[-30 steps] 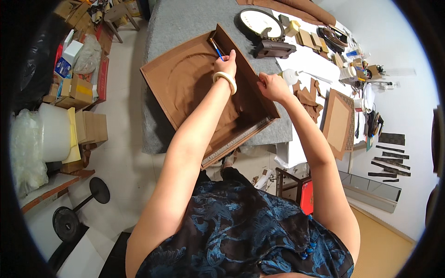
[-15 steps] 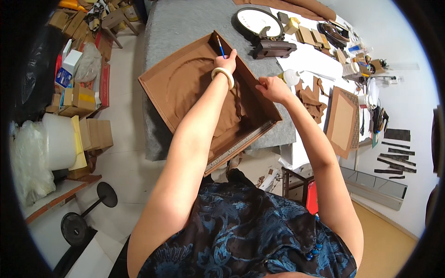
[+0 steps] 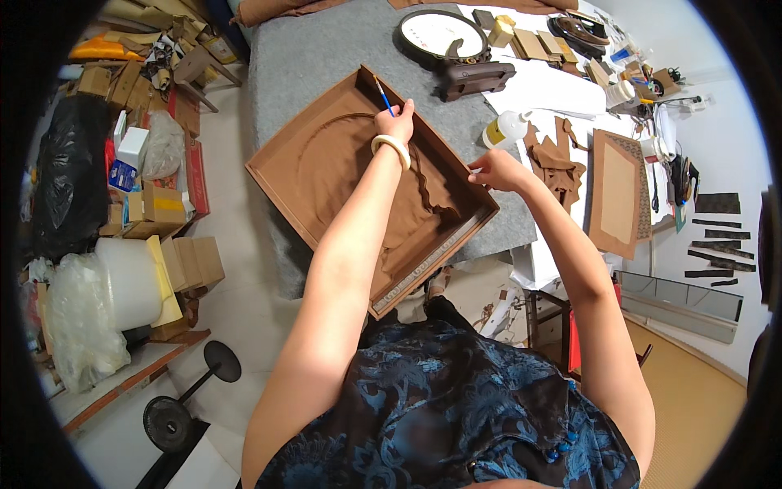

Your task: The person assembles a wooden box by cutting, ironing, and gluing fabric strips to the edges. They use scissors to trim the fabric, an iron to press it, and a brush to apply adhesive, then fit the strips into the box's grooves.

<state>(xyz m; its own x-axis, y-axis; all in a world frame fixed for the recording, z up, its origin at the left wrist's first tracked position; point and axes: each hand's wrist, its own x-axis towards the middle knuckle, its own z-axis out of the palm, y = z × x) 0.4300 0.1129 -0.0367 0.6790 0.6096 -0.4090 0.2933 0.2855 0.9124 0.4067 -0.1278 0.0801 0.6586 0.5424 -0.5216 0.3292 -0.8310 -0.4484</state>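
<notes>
A shallow square box [image 3: 326, 191], lined in brown leather or cloth, lies turned at an angle on the grey-covered table. Its lining is rippled, with a curved ridge and a wavy dark fold near the right wall. My left hand [image 3: 395, 122], a pale bangle at its wrist, reaches inside by the far right wall. Closed in its fingers is a slim paintbrush [image 3: 383, 94] with a blue handle, pointing up to the far corner. Outside, my right hand [image 3: 498, 169] pinches the rim of the right wall; its fingertips are partly hidden.
A squeeze bottle [image 3: 507, 129] stands just beyond my right hand. Farther back are a round white-faced frame [image 3: 442, 37] and a dark brown block-like tool [image 3: 476, 80]. Brown scraps [image 3: 556, 169] and a flat panel [image 3: 616, 191] lie right. Boxes [image 3: 155, 216] crowd the left side.
The view has shifted a little. My right hand has slid along the right wall toward the near corner. My left hand, still holding the paintbrush, has come slightly nearer along that wall.
</notes>
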